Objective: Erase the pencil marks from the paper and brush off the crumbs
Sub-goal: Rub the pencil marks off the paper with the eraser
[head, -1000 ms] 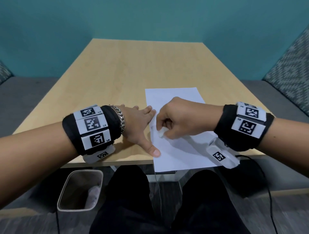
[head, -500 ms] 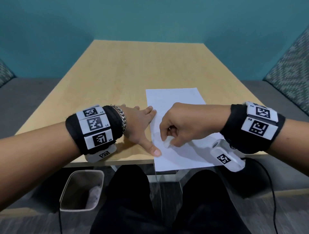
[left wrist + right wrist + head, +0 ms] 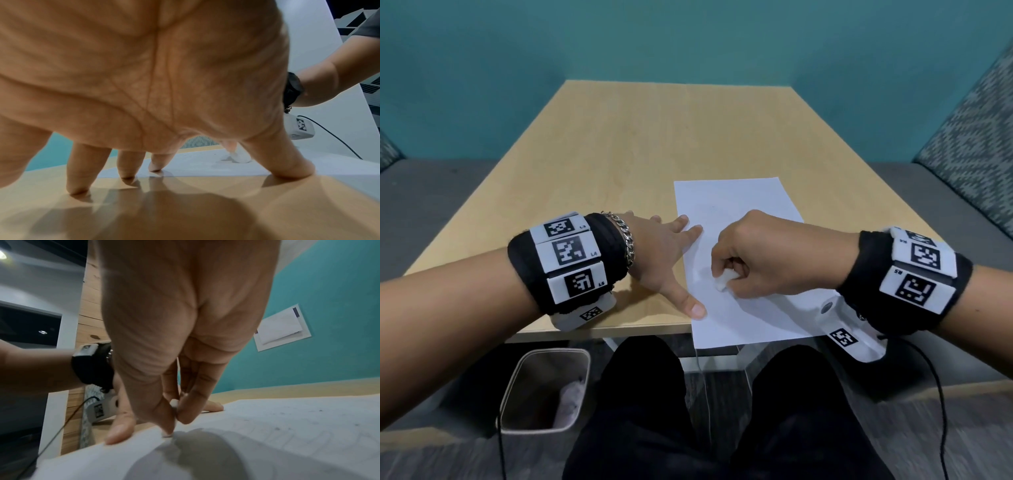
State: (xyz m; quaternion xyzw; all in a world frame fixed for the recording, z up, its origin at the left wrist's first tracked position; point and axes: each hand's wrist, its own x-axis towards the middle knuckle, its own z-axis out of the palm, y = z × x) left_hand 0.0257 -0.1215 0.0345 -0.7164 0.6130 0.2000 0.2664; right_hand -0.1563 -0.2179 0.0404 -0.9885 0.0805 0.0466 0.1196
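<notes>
A white sheet of paper [image 3: 736,219] lies on the wooden table [image 3: 619,154] near its front edge and overhangs it a little. My right hand [image 3: 756,257] pinches a small white eraser [image 3: 720,283] and presses it on the paper's left half; the eraser [image 3: 240,156] also shows in the left wrist view. Faint pencil lines and dark crumbs [image 3: 277,428] show on the paper [image 3: 267,443] in the right wrist view. My left hand [image 3: 671,253] lies flat with spread fingers, thumb [image 3: 693,306] and fingertips [image 3: 155,167] holding down the paper's left edge.
A grey waste bin [image 3: 544,390] stands on the floor under the table's front left. Black cables [image 3: 941,394] hang from the wrist cameras. Patterned seats [image 3: 969,144] flank the table, and a teal wall [image 3: 688,41] is behind it.
My right hand with the eraser has slid down the paper toward me and slightly right. The left hand has stayed in place on the paper's edge.
</notes>
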